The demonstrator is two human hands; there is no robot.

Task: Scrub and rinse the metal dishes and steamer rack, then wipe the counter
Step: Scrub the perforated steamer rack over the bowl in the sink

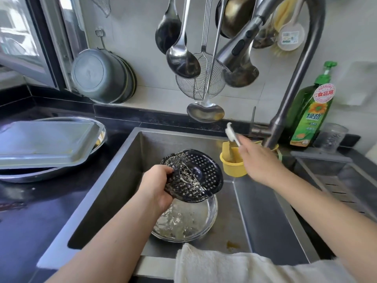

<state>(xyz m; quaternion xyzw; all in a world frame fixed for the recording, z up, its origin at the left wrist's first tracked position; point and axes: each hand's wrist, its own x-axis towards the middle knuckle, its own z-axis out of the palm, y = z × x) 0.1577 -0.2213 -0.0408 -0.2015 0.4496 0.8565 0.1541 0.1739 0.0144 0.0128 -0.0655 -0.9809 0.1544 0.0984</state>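
left hand [157, 187] grips rack [193, 175], tilted over sink [255, 211] centre | right hand [259, 160] holds brush [231, 133] at 1 o'clock above yellow cup [232, 162] | dish [187, 219] below rack | trays [44, 141] at 9 o'clock

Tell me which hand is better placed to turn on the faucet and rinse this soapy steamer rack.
Probably the right hand: it is near the faucet, gripping only a brush. The left hand grips the steamer rack over the metal dish.
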